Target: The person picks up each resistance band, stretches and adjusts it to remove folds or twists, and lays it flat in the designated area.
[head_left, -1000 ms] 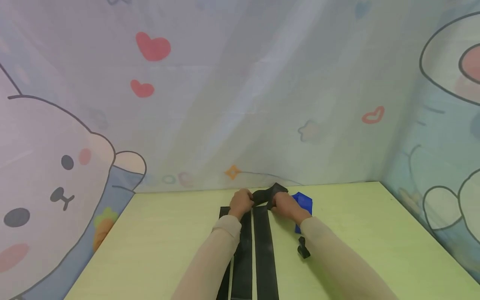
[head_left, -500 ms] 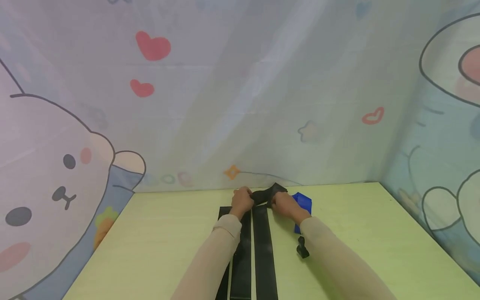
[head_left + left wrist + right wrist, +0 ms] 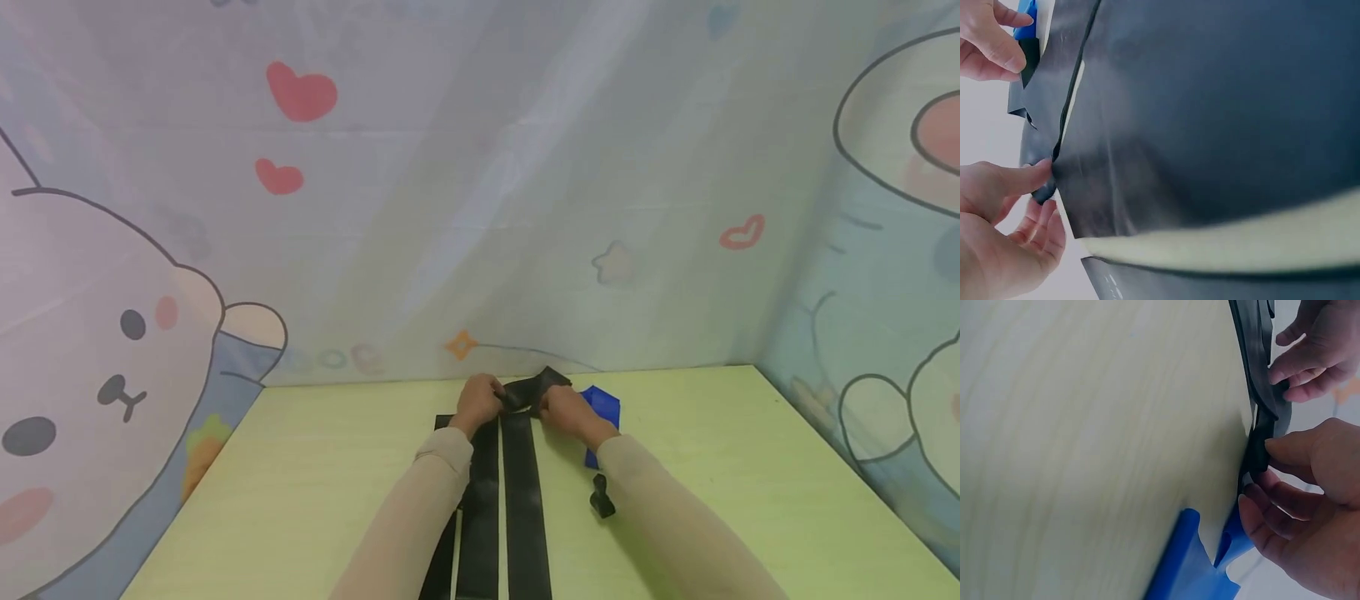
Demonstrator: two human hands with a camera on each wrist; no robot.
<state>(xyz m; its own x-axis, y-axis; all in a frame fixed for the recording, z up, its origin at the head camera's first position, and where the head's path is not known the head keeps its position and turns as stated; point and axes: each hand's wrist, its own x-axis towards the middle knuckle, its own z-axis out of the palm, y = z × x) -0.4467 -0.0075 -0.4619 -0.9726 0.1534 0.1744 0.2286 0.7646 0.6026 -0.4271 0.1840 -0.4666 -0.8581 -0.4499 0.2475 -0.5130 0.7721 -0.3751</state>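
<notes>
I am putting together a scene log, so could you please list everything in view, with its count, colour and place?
Flat strips: three visible, black, side by side on the table, the leftmost partly hidden by an arm
Held strip: one, black, between the two hands at the strips' far end
Blue piece: apparently one, blue, by the right hand, partly hidden
Small piece: one, black, on the table beside the right sleeve
Table: one, pale yellow-green, beneath everything
Printed backdrop: pale with cartoon prints, behind and beside the table; number of sheets unclear
Sleeves: two, beige, reaching forward
Hands: two, both pinching the held strip
</notes>
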